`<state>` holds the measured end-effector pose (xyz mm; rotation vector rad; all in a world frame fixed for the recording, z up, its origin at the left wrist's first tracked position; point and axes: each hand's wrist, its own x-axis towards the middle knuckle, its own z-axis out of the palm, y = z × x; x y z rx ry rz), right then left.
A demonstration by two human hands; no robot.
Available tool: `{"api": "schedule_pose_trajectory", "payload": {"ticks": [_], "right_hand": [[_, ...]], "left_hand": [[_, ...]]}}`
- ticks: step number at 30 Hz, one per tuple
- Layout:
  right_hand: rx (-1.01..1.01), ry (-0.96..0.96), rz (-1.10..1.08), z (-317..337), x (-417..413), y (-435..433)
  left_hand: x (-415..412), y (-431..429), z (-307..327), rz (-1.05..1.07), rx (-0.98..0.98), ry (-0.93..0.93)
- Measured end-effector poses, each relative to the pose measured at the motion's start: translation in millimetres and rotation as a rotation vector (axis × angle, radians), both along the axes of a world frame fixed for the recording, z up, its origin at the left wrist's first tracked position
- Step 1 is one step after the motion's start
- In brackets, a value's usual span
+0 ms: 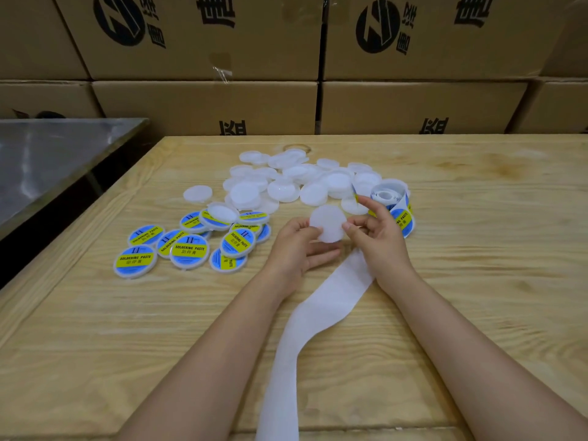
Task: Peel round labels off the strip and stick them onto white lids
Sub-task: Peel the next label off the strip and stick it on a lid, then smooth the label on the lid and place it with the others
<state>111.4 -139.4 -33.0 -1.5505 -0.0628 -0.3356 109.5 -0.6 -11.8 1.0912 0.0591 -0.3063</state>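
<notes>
At centre frame, pinching a bare white lid (327, 225) by its left rim with the left hand (297, 248), thumb on top and fingers curled beneath. Steadying the lid's right rim with the thumb of the right hand (380, 232), lower fingers curled behind it, index finger raised with a blue-and-yellow label (355, 192) seen edge-on at its tip. Just right of that hand, on the bench (483, 281), a label roll (389, 198) lying partly unwound, printed labels facing outward. From under the right wrist down to the bottom edge, a bare white backing strip (318, 313) trailing between the forearms. Above the hands, a heap of bare lids (286, 183). Left of centre, a cluster of labelled lids (190, 249) reading SOLDERING PASTE, several overlapping. Across the top, stacked cardboard boxes (206, 97). At upper left, a grey metal surface (47, 154).
</notes>
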Motion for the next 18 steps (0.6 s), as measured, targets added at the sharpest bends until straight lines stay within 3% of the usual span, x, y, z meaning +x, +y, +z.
{"api": "schedule_pose_trajectory", "payload": {"ticks": [6,9,11,15,18], "right_hand": [[-0.049,-0.041,-0.021,1.7,-0.9,-0.5],[-0.056,-0.082,-0.083,3.8,-1.6,0.4],[0.032,-0.073,-0.114,6.1,-1.1,0.4],[0.395,0.046,-0.095,8.8,0.0,-4.9],[0.385,0.104,0.034,10.5,-2.2,-4.8]], "left_hand": [[1.5,-2.6,-5.4,-0.057,0.144,-0.08],[3.2,0.3,-5.3,-0.059,0.107,-0.066],[6.4,2.8,-5.2,-0.032,0.059,-0.023],[9.6,6.3,-4.9,-0.004,-0.023,0.04],[9.5,7.5,-4.4,-0.034,-0.044,0.021]]}}
